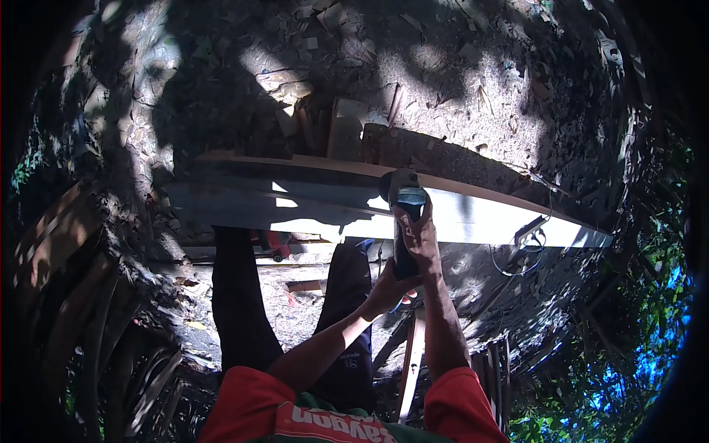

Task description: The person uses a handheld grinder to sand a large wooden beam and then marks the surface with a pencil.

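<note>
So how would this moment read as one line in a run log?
right hand: grips grinder near head | left hand: holds grinder's rear | grinder: on plank | setting: outdoors, wood scraps

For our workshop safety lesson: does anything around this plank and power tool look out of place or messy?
Yes. Wood scraps and shavings litter the ground beyond the plank, and a loose cable dangles off the plank's right end. Both hands, left hand and right hand, grip the grinder.
</note>
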